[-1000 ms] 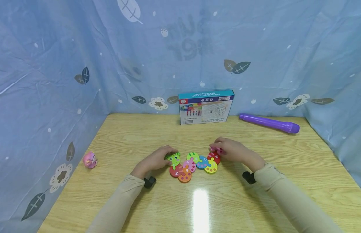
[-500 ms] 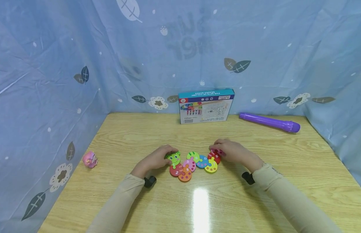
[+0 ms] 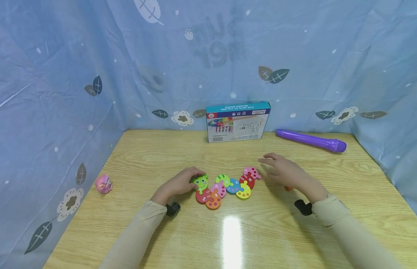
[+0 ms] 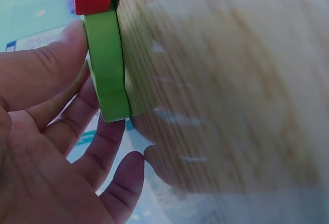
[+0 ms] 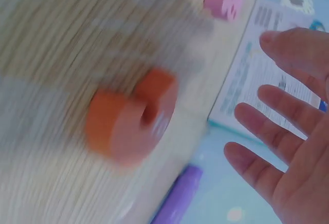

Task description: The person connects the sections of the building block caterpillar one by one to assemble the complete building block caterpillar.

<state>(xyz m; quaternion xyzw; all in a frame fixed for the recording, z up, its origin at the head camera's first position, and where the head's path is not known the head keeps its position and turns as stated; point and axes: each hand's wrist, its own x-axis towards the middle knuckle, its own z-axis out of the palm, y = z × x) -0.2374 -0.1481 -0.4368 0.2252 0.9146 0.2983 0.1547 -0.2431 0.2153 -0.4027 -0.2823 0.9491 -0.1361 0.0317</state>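
Observation:
A numbered caterpillar puzzle lies joined in a zigzag on the table. My left hand [image 3: 182, 182] holds its green face piece [image 3: 201, 182], with the thumb on one side and fingers on the other; the left wrist view shows the piece's green edge [image 4: 107, 64]. At the right end, a pink piece [image 3: 250, 172] numbered 9 sits against the red 8 piece [image 3: 247, 181]. To the right of them my right hand [image 3: 289, 172] hovers with spread fingers, holding nothing. Below it lies a loose orange piece [image 5: 131, 124], mostly hidden by the hand in the head view.
A toy box [image 3: 238, 123] stands at the back of the wooden table [image 3: 161, 149]. Right of it lies a purple toy microphone [image 3: 310, 141]. A small pink toy [image 3: 103, 184] sits near the left edge. Blue printed cloth [image 3: 181, 67] hangs behind and beside the table.
My right hand has let go of the pink 9 piece and moved right, fingers opening. That piece now lies against the red 8. My left hand stays at the green face.

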